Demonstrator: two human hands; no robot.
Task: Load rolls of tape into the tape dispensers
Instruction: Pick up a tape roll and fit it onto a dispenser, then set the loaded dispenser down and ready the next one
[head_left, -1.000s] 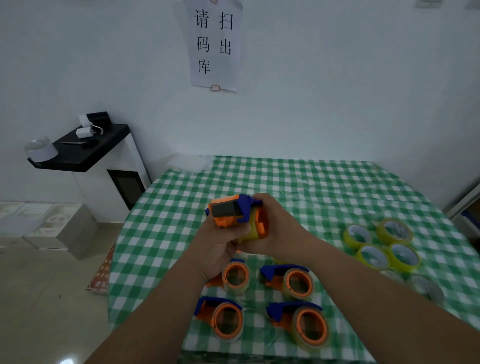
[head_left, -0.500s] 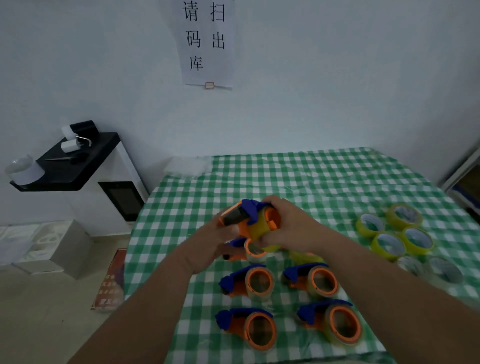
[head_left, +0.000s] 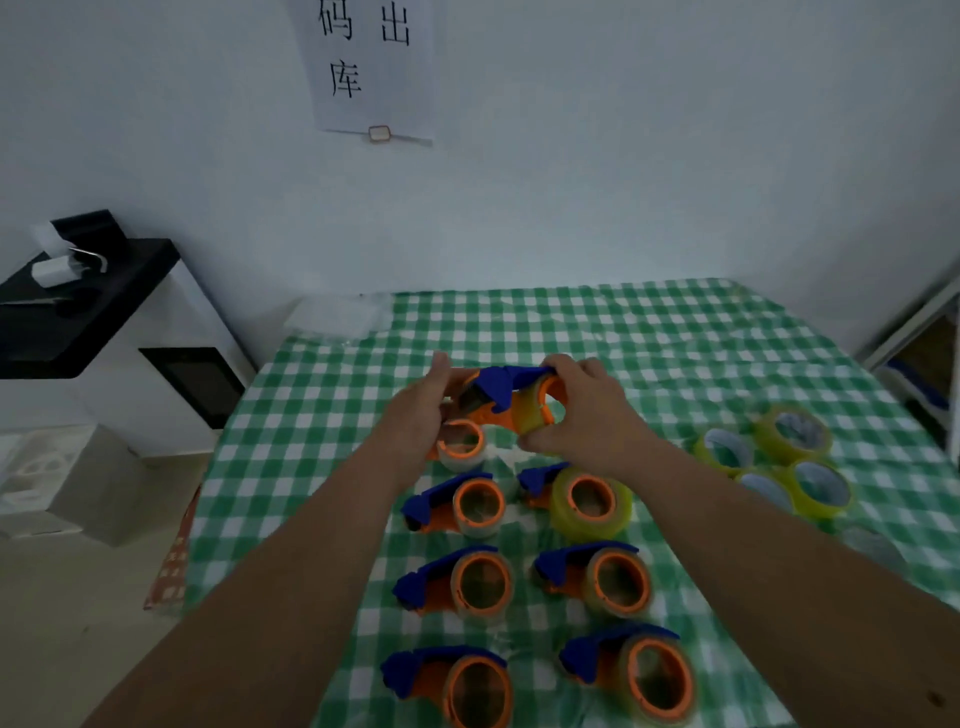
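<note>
L hand (head_left: 415, 415) grips the front end of an orange-blue tape dispenser (head_left: 506, 397), held just above the green-check desk (head_left: 649, 332); R hand (head_left: 582, 415) curls round its yellow roll (head_left: 530, 418) end. Loaded dispensers (head_left: 462, 582) sit in two columns below. Spare rolls (head_left: 789, 462) cluster far R.
</note>
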